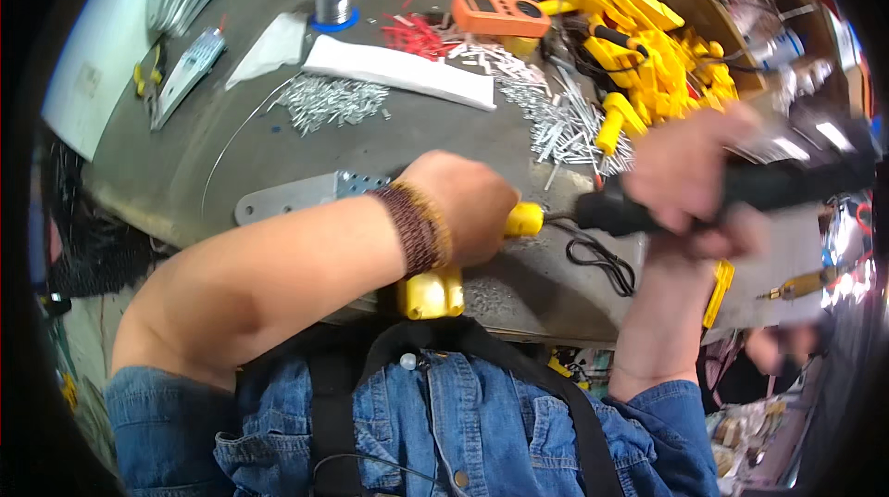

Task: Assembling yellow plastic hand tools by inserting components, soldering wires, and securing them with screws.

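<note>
My left hand (463, 205) is closed around a yellow plastic part (525, 219), whose tubular end shows beyond the fingers. Another yellow section (431, 295) shows under my left wrist; whether it is the same piece is hidden. My right hand (690, 173), smeared by motion, wraps around a long black electric screwdriver (787, 184). Its narrow end lies close to the yellow part's open end; whether they touch I cannot tell. Behind my left forearm lies a perforated metal plate (296, 199). A looped black cord (602, 264) rests between my hands.
Small metal pins (333, 103) and long screws (569, 126) lie in heaps. Beyond are a white strip (398, 71), a solder spool (334, 4), an orange multimeter (500, 13) and piled yellow housings (648, 48). Pliers (148, 80) lie far left. At right is a yellow-handled tool (806, 286).
</note>
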Tool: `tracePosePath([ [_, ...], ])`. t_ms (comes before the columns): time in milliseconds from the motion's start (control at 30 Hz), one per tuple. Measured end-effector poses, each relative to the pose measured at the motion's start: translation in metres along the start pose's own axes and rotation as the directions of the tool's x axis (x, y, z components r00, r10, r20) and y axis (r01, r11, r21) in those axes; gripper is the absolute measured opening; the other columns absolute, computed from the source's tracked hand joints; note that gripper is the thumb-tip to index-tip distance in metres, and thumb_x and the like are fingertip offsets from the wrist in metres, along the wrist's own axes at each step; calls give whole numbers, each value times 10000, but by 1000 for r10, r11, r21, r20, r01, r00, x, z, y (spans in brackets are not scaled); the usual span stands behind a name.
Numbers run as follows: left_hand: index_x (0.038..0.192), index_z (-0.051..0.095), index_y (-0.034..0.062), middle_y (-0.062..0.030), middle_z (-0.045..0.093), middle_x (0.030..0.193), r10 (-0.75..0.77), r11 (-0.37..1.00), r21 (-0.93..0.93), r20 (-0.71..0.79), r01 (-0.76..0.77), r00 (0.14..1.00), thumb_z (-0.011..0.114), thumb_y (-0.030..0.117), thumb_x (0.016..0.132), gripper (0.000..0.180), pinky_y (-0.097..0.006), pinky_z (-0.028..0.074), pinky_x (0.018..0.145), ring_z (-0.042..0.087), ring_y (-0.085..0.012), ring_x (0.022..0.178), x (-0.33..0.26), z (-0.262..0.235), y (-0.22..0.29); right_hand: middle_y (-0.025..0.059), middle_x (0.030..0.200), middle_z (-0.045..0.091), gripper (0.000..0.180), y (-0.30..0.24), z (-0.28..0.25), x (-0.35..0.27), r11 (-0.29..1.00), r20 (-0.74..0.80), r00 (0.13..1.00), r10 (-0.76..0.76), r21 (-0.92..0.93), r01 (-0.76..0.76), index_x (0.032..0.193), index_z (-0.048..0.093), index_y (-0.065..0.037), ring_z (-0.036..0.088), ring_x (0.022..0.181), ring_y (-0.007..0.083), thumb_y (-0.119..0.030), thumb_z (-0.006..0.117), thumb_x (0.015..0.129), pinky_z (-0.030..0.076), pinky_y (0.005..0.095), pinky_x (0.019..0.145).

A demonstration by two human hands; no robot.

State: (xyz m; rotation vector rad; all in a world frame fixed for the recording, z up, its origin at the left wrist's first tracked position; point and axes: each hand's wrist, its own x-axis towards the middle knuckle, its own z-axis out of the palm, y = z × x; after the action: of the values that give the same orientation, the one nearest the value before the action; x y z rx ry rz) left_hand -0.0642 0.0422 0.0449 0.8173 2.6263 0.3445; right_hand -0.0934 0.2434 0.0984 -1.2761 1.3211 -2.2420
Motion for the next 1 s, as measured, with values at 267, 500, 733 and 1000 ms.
tracePosePath([
  [267,1118,661,131,-114,711,974,-90,992,-102,-126,77,988,633,365,864,347,-436,528,821,672,-311,965,17,1,-10,44,777,641,451,0,65,10,996,265,961,84,-9,-84,1021,497,-98,632,616,190,-238,844,768,514,360,633],
  [500,985,741,74,-132,728,1011,-84,986,-157,-140,62,987,556,170,822,264,-386,541,848,695,-275,981,18,3,-11,33,694,607,499,32,73,7,980,159,970,184,-108,-168,954,534,-103,594,546,198,-274,900,662,469,327,562],
  [733,1006,747,89,-123,729,1031,-60,992,-120,-174,40,983,556,174,825,276,-373,543,846,697,-266,985,17,-1,-8,100,696,614,543,47,70,5,992,230,973,34,108,-60,938,568,20,590,563,186,-251,915,620,473,281,515],
  [1000,1032,703,128,-114,723,992,-78,994,-91,-206,60,975,556,329,871,297,-413,544,821,688,-292,974,13,5,-6,92,820,665,397,5,66,50,979,612,791,12,155,-135,1000,519,-85,667,651,208,-241,819,793,542,361,683],
])
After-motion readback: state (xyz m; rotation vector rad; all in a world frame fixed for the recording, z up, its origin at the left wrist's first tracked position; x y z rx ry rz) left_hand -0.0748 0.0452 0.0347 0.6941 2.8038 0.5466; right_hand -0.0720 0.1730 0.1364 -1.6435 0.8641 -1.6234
